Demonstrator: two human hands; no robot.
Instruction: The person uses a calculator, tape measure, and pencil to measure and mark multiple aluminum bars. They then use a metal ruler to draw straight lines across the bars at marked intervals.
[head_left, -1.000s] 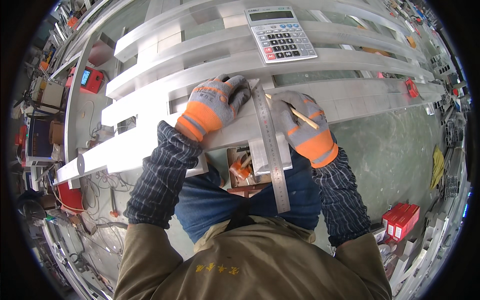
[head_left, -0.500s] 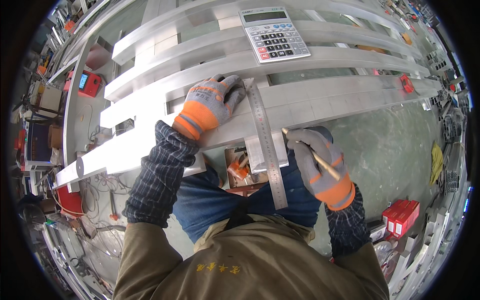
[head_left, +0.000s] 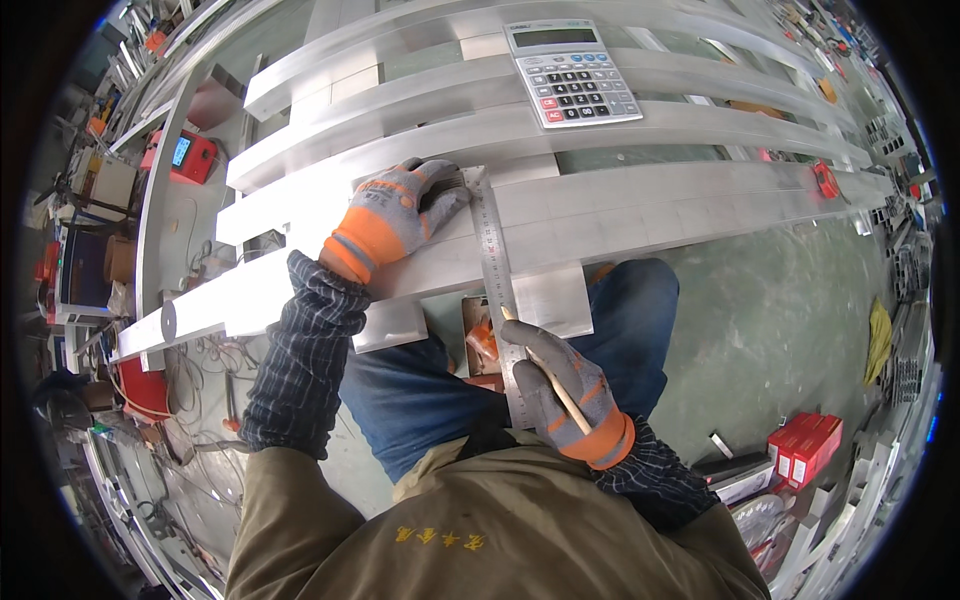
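Observation:
My left hand (head_left: 405,205), in a grey and orange work glove, rests on the nearest aluminium bar (head_left: 640,205) with its fingers curled over the top end of a steel ruler (head_left: 493,250). The ruler, which looks like a square, lies across the bar and hangs past its near edge toward my lap. My right hand (head_left: 570,385), gloved alike, is closed around a slim wooden pencil (head_left: 550,375). It is at the ruler's lower part, its fingers seeming to touch the ruler's edge; the pencil tip points up beside the scale.
A calculator (head_left: 572,75) lies on the bars farther off. A small red tool (head_left: 825,180) sits at the right end of the near bar. Red boxes (head_left: 805,448) stand on the floor at right. A red device with a screen (head_left: 183,155) and cables are at left.
My right hand has moved left with the pencil, from beside the ruler to its lower part. My left hand and the ruler have shifted slightly left, the ruler now standing straighter.

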